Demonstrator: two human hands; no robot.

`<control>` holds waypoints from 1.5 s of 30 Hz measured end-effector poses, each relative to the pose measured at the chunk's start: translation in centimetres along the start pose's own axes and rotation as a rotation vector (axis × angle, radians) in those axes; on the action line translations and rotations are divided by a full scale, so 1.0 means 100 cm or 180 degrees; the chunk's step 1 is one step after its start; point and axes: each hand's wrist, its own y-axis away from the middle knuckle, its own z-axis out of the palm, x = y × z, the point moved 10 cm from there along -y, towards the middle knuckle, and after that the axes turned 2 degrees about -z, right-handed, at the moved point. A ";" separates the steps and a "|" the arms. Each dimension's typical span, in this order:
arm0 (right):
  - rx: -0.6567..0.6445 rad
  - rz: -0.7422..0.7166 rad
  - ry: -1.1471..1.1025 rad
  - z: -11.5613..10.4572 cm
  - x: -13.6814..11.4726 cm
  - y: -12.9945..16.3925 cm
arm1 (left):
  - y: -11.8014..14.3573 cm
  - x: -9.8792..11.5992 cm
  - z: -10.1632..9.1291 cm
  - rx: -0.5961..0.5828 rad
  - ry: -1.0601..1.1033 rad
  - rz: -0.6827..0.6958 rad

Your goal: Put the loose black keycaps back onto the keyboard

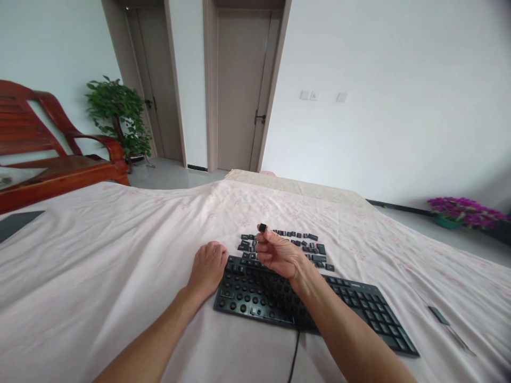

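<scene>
Between the thumb and finger of my right hand (279,255) is a small black keycap (262,227), lifted above the bed. Below it lies a black keyboard (251,295), tilted slightly across the cloth. Much of its left part is stripped to round key sockets, while keys remain on the number pad at right. My left hand (209,266) is closed against the keyboard's upper left corner, its fingers curled and partly hidden. Loose keycaps (317,258) lie in rows just behind the keyboard, some of them covered by my right hand.
A pale floral sheet (159,255) covers the surface, with folds in it. To the right lies a dark-handled tool with a thin metal wire end (439,315). The keyboard's cable (295,356) runs toward me. A dark flat object (18,223) lies at far left.
</scene>
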 end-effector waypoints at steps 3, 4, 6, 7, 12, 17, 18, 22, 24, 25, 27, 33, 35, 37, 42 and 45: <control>0.0004 -0.0018 0.0043 0.002 0.003 0.004 | 0.000 0.001 -0.001 0.0010 0.0010 0.0021; 0.0036 -0.0068 0.0107 0.001 0.001 0.005 | 0.000 0.001 -0.001 0.0004 0.0015 0.0016; 0.0150 -0.0231 0.0287 -0.005 -0.004 0.006 | 0.000 0.001 -0.001 -0.0017 0.0030 -0.0005; 0.0221 -0.0310 0.0379 -0.008 -0.007 0.007 | 0.000 0.000 -0.001 -0.0030 0.0041 -0.0017; 0.0457 -0.0563 0.0706 -0.019 -0.017 0.016 | 0.000 0.000 -0.001 -0.0074 0.0060 -0.0064; 0.0623 -0.0614 0.0948 -0.017 -0.016 0.025 | 0.000 0.002 -0.003 -0.0047 0.0007 -0.0036; 0.0693 -0.0586 0.1012 -0.019 -0.014 0.026 | 0.000 0.002 -0.003 -0.0044 -0.0002 -0.0036; 0.1036 -0.0896 0.1531 -0.030 -0.013 0.031 | 0.001 0.001 -0.004 -0.0057 -0.0057 -0.0071; 0.1208 -0.1245 0.2027 -0.034 -0.015 0.039 | 0.001 0.001 -0.004 -0.0088 -0.0074 -0.0063; 0.1260 -0.1409 0.2342 -0.034 -0.014 0.044 | 0.001 0.000 -0.004 -0.0073 -0.0081 -0.0092; 0.1235 -0.1683 0.3023 -0.029 -0.011 0.054 | 0.001 -0.001 -0.003 -0.0103 -0.0094 -0.0111; 0.1376 -0.1902 0.3948 -0.038 -0.026 0.074 | 0.001 -0.001 -0.003 -0.0105 -0.0103 -0.0074; 0.1508 -0.1787 0.4128 -0.049 -0.042 0.077 | 0.001 -0.001 -0.002 -0.0116 -0.0100 -0.0059; 0.1532 -0.1744 0.4405 -0.055 -0.054 0.081 | 0.001 -0.001 -0.001 -0.0134 -0.0099 -0.0055; 0.1155 -0.1603 0.5067 -0.058 -0.046 0.086 | 0.001 -0.001 -0.001 -0.0143 -0.0107 -0.0048; 0.0981 -0.1467 0.5469 -0.053 -0.031 0.086 | 0.001 -0.001 -0.001 -0.0147 -0.0085 -0.0055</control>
